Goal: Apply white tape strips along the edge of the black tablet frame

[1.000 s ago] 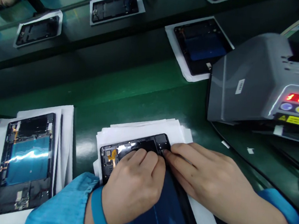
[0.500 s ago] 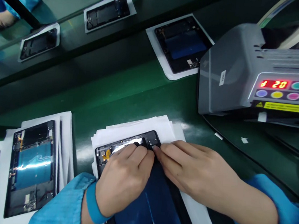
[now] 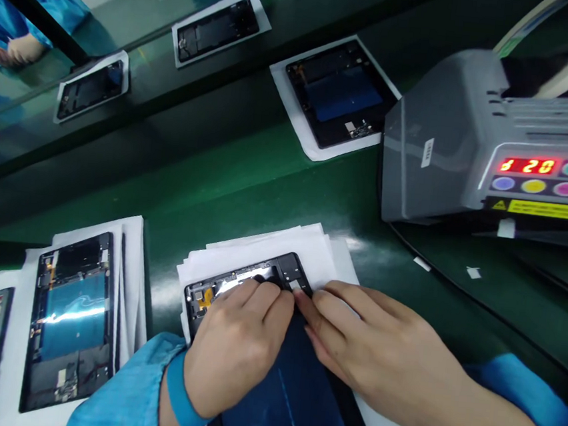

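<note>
An opened tablet (image 3: pixel 290 401) with a black frame and a blue battery lies on a stack of white sheets (image 3: pixel 320 250) in front of me. My left hand (image 3: pixel 235 355) rests on its upper part, fingers curled down onto the inner parts near an orange flex cable (image 3: pixel 207 296). My right hand (image 3: pixel 375 356) lies beside it, fingertips pressing at the tablet's top right corner by a small white piece (image 3: pixel 298 286). The two hands' fingertips nearly meet. What lies under the fingers is hidden.
Another opened tablet (image 3: pixel 72 326) lies on white sheets at the left. A grey machine (image 3: pixel 451 142) with a red display and coloured buttons stands at the right. More opened tablets (image 3: pixel 338 91) sit on the green belt behind; another person's hand (image 3: pixel 21 50) shows top left.
My hands stay on the tablet's top edge; the right fingertips have shifted slightly back, uncovering the small white piece at the corner. The view has moved a little.
</note>
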Demonstrator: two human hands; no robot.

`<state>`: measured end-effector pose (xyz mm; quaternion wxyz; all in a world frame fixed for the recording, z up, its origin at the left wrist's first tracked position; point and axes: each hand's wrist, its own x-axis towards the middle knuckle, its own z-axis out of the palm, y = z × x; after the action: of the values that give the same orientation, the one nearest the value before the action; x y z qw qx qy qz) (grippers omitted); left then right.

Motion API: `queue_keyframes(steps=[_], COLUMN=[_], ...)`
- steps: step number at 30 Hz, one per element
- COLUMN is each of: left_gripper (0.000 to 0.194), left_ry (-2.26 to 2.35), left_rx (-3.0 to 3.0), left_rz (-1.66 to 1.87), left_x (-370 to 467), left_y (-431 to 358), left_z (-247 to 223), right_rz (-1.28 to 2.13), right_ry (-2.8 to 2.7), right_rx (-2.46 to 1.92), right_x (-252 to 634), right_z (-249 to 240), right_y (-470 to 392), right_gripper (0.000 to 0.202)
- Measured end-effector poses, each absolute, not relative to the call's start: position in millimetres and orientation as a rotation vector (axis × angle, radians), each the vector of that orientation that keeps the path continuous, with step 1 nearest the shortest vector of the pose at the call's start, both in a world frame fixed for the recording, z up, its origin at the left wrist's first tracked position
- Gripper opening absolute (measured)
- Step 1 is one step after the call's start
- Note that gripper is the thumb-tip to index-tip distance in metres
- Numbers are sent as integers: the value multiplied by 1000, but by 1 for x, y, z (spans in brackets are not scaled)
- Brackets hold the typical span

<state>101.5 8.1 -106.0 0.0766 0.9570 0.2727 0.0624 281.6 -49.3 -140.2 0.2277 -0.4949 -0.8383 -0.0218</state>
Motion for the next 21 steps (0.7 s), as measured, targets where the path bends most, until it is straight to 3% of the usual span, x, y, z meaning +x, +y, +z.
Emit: queue_keyframes(steps=[7,9,12,14,21], left_gripper=[36,39,45,51,48], left_ry=[730,692,633,591,578], left_rx=[3055,3119,3276,3376,3361], left_rz=[32,28,11,2,7], left_x=[96,96,97,99,96], left_y=[6,7,8,7,10], left_z=[-100,-99,-100,-101,-106], right_rz=[48,-140,-788,-1025,-1204], right_ry=[-2110,-1991,-1699,-1621,-1567], right_rx=[-1313,-1468,-1799,-1939,-2032], right_x=[318,353,416,456,499], right_z=[-138,-145,-160,-170,-193], right_y=[-99,-121,-137,-136,-111], right_gripper=[23,27,46,42,22])
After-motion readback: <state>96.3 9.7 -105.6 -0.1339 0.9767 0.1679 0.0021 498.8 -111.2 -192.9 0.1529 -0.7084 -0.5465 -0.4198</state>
